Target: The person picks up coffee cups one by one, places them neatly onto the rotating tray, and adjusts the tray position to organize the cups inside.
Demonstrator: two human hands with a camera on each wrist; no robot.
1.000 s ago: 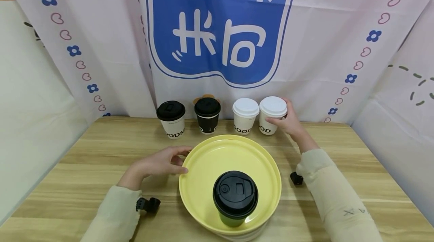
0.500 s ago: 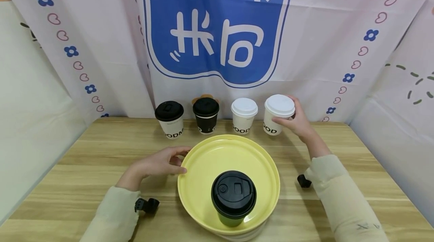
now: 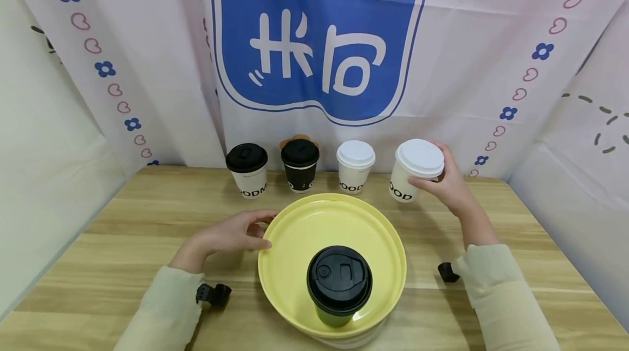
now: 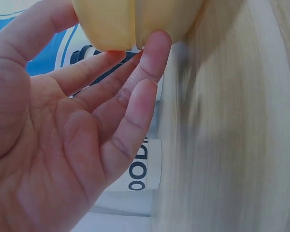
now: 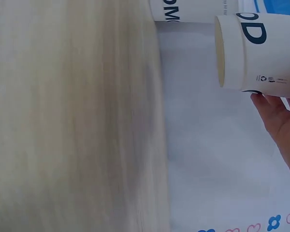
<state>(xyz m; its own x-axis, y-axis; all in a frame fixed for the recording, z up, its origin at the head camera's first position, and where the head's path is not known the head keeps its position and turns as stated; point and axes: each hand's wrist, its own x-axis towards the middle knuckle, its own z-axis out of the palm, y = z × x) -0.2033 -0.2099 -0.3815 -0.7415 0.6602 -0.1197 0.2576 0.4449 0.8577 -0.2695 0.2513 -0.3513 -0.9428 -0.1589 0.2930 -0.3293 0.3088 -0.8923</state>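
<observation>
Since the earlier frame the white-lidded cup has come off the back row, moving right and toward the near side, tilted now with its lid leaning toward the right. Right hand is wrapped around it from the right side, fingers curled on the wall just under the lid. In the right wrist view you can see the cup's base hanging clear of the desk, so it's lifted, not standing. It sits over the back right part of the desk, apart from the other cups now.

Left hand hasn't really budged: it lies open and relaxed, fingertips touching the left rim of the yellow tray. Not gripping, just resting against the edge.

On the tray, toward its near side, stands a green cup with a black lid, upright.

Three cups stay lined up along the back edge: a white cup with black lid on the left, then a black cup, then a white cup with white lid. A brownish thing peeks out behind the black cup; can't tell what it is.

Behind all that hangs a white cloth with a big blue logo and little flowers and hearts down the sides.
</observation>
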